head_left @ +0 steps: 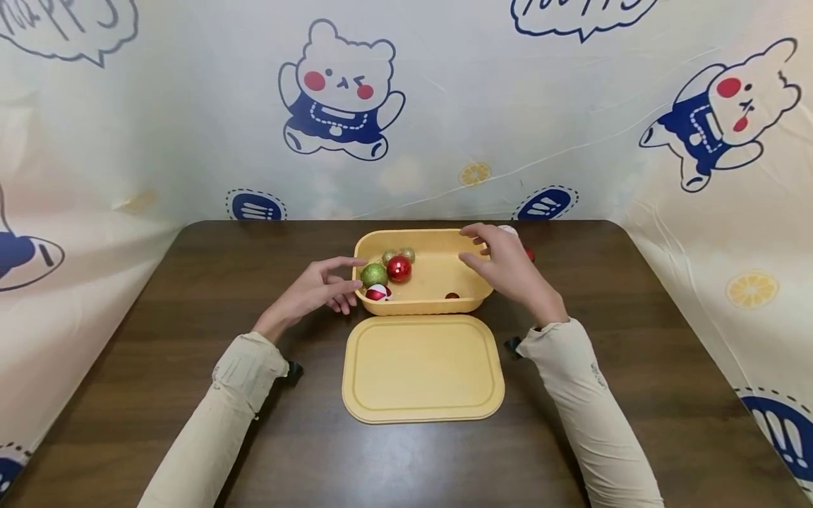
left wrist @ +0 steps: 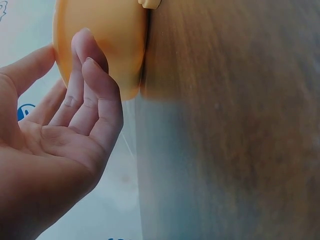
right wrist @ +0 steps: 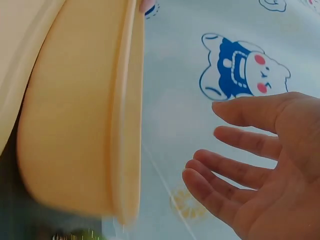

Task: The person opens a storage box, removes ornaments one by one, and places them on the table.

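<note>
A yellow box (head_left: 419,307) stands without its lid near the back of the table. At its left end lie a green glitter ball (head_left: 374,275), a red ball (head_left: 399,269), a red-and-white ball (head_left: 378,293) and two small gold balls (head_left: 408,254). A small dark red ball (head_left: 452,295) lies near the front wall. My left hand (head_left: 320,282) is at the box's left end, fingertips touching its rim, fingers loosely bent. My right hand (head_left: 508,264) hovers over the right end, fingers spread and holding nothing in the right wrist view.
The yellow lid (head_left: 423,368) lies flat on the dark wooden table (head_left: 406,466), in front of the box. Behind my right hand a white ball (head_left: 509,230) and a red ball (head_left: 530,254) partly show. A printed cloth (head_left: 444,106) hangs behind the table.
</note>
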Tool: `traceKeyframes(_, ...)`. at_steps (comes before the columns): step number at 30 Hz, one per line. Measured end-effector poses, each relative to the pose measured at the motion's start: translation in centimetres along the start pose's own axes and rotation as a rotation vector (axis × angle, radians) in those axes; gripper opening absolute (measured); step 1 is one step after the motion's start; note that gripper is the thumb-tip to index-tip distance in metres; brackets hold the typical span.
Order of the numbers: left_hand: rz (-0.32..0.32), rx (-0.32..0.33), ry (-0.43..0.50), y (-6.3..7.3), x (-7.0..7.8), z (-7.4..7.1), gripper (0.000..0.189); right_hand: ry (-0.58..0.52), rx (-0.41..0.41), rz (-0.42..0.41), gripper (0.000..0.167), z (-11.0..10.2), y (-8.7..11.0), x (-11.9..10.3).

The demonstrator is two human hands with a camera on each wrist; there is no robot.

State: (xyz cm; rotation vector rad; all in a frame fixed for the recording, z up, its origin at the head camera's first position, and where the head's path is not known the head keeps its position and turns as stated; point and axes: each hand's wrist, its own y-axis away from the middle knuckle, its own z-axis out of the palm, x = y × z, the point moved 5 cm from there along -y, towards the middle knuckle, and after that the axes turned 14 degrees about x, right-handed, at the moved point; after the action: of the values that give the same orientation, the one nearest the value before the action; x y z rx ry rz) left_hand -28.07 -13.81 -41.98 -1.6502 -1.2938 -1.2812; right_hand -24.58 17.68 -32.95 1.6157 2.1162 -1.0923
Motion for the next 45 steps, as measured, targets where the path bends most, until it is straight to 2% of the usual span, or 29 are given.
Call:
traceKeyframes(7,-0.003,0.000,-0.006,-0.3,-0.1,0.3,0.050,-0.038,-0.030,-0.020,0.041,2.7,-0.9,-2.3)
traceKeyframes(11,-0.002,-0.011,-0.003,-0.4,-0.2,0.6,0.051,-0.004,-0.060,-0.035,0.040,4.2,-1.3,-3.1)
traceKeyframes(17,0.004,-0.009,-0.003,-0.5,-0.2,0.8,0.052,0.035,-0.143,-0.064,0.042,6.6,-1.5,-2.7)
traceKeyframes(25,-0.002,-0.006,-0.002,0.1,-0.5,0.5,0.052,-0.045,-0.209,-0.126,0.048,10.2,-1.4,-2.4)
traceKeyframes(29,0.007,-0.009,-0.002,0.2,-0.4,0.2,0.053,-0.039,-0.231,-0.183,0.046,11.7,-1.5,-2.4)
traceKeyframes(34,0.017,-0.007,-0.005,0.1,-0.1,0.1,0.053,-0.003,-0.236,-0.146,0.041,12.3,-1.3,-2.0)
traceKeyframes(45,0.010,-0.006,-0.009,-0.1,-0.1,0.2,0.054,-0.047,-0.274,-0.080,0.044,12.6,-1.1,-1.6)
